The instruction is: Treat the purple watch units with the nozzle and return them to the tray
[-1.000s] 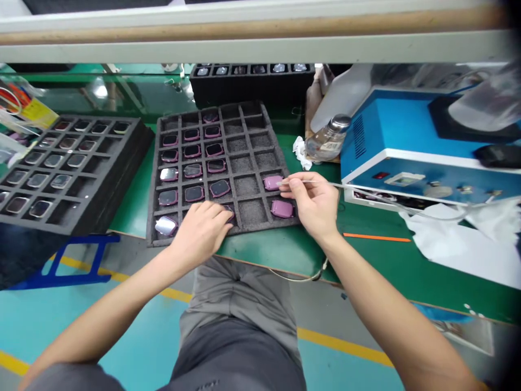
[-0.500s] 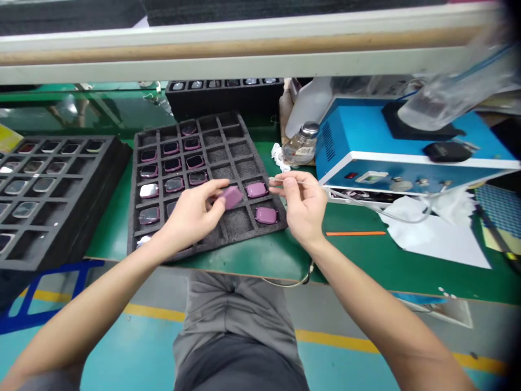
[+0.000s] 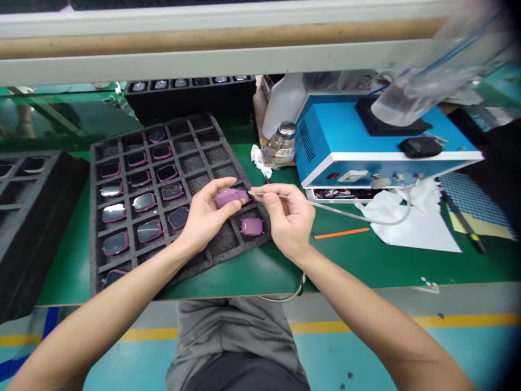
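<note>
My left hand point(image 3: 207, 213) pinches a purple watch case point(image 3: 228, 197) between thumb and fingers, above the right part of a black foam tray point(image 3: 222, 245). Closed around the end of a thin clear tube point(image 3: 337, 212), my right hand point(image 3: 290, 214) brings its narrow tip point(image 3: 252, 192) up to the right end of the case. Whether tip and case touch is hard to tell. Another purple watch case point(image 3: 252, 227) lies in a tray compartment just below. Dark-screened watch cases point(image 3: 144, 202) fill several compartments at the left of the tray.
A blue machine point(image 3: 391, 163) stands at the right, with a glass bottle point(image 3: 280, 145) beside it. An orange stick point(image 3: 342, 233) and white paper point(image 3: 419, 231) lie on the green bench. Another foam tray point(image 3: 36, 217) is at the left. A shelf beam point(image 3: 228, 57) crosses above.
The watch case in my left hand and the tube tip in my right hand have come together. The view has shifted to the right, so the bench things appear further left.
</note>
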`<state>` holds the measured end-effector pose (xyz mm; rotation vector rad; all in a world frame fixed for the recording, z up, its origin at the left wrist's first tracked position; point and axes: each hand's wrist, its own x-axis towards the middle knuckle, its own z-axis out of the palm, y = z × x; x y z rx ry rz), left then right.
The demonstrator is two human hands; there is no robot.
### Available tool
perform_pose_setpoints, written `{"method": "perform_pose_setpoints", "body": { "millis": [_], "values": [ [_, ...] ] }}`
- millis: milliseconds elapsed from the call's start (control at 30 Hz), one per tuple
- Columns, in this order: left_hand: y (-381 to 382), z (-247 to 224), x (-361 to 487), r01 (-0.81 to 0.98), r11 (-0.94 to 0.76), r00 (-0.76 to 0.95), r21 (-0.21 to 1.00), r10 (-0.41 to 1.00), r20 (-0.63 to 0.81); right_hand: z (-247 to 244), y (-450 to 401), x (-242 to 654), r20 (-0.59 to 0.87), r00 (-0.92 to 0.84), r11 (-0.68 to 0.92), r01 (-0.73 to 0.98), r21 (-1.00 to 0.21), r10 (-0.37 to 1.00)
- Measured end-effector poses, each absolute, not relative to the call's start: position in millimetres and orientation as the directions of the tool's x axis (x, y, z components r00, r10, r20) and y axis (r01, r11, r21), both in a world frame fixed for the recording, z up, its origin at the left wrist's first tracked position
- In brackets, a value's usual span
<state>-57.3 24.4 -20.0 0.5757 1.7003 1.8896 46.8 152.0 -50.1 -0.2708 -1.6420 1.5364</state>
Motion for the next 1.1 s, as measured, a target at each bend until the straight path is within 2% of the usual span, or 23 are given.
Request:
{"method": "perform_pose_setpoints", "body": {
  "millis": [167,533,1100],
  "values": [
    [24.7,-21.7,-61.2,-0.075,-0.048,-0.833,0.996,0.553,-0.036,-51.8,148.5,44.9,0.422,-0.597,0.197,-0.406,-0.892,0.682],
    [25.7,-24.8,-50.9,-0.21,-0.1,-0.811,0.973,0.574,-0.116,-55.1,147.3,42.6,0.442,-0.612,0.251,-0.376,-0.892,0.656],
    [27.2,-23.1,-47.2,-0.151,-0.089,-0.821,0.985,0.565,-0.075,-55.7,148.4,43.6,0.423,-0.609,0.248,-0.354,-0.902,0.671]
  ]
}}
